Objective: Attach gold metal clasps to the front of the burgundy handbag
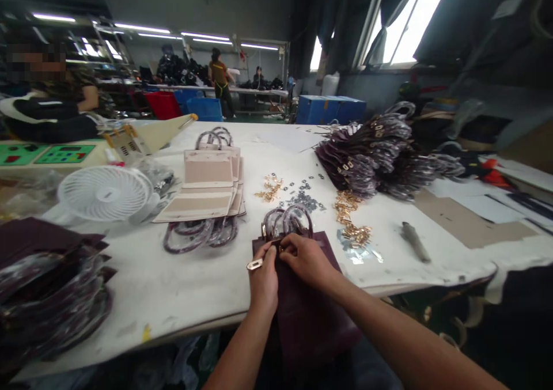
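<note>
A dark maroon bag piece (pixel 302 315) lies over the near edge of the white table (pixel 181 286), its plastic-wrapped handles (pixel 287 220) pointing away from me. My left hand (pixel 263 277) is closed on the bag's top edge, with a small gold metal clasp (pixel 254 265) at its fingers. My right hand (pixel 305 257) is closed too, pinching the same top edge where the handles join. The fingertips of both hands meet there.
A stack of beige bag panels (pixel 211 188) with handles lies ahead left beside a white fan (pixel 106 194). Gold fittings (pixel 349 217), small dark parts (pixel 302 197), a pile of wrapped handles (pixel 380 154) and a tool (pixel 415 240) lie right. Maroon pieces (pixel 47 280) are stacked left. People work behind.
</note>
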`<action>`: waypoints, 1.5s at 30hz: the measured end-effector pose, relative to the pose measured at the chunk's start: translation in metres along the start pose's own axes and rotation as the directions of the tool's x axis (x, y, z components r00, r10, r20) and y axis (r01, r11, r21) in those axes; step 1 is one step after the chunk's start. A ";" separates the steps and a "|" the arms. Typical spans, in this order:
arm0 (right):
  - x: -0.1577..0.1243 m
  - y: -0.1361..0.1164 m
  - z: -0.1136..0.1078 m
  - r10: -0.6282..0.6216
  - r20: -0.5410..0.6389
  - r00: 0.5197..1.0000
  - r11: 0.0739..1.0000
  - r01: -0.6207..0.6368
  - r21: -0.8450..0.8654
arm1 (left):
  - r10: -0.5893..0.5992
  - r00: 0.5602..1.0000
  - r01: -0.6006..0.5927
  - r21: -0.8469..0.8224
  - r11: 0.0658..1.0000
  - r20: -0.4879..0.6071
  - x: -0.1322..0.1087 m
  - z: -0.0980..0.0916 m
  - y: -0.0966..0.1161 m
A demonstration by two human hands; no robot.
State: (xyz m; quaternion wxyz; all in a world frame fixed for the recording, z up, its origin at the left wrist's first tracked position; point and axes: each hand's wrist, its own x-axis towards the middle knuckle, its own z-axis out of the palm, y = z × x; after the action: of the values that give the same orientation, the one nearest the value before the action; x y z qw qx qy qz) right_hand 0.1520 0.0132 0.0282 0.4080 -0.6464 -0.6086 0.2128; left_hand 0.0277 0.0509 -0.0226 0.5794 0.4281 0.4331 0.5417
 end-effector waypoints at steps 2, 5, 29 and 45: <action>0.006 0.004 0.002 0.003 -0.015 1.000 1.000 -0.003 -0.005 | -0.039 0.999 0.039 -0.023 0.999 -0.018 0.004 0.001 0.000; 0.007 0.001 0.002 -0.007 -0.033 0.999 1.000 0.007 0.010 | -0.075 0.997 0.073 -0.048 0.996 -0.033 0.007 0.003 0.004; -0.049 0.123 -0.152 0.276 -0.266 0.924 0.816 -0.371 -0.442 | 0.012 0.977 -0.096 0.391 0.915 0.212 0.000 -0.012 0.047; -0.071 0.053 -0.043 0.162 -0.208 0.965 0.919 -0.070 0.389 | 0.076 0.597 -0.800 0.600 -0.022 0.798 -0.005 0.038 0.086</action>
State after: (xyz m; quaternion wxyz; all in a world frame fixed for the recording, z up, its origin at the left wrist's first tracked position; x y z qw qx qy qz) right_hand 0.2058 -0.0629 -0.0042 0.5809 -0.6114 -0.4635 0.2717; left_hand 0.0423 0.0484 0.0701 0.0393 0.9410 0.3011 0.1492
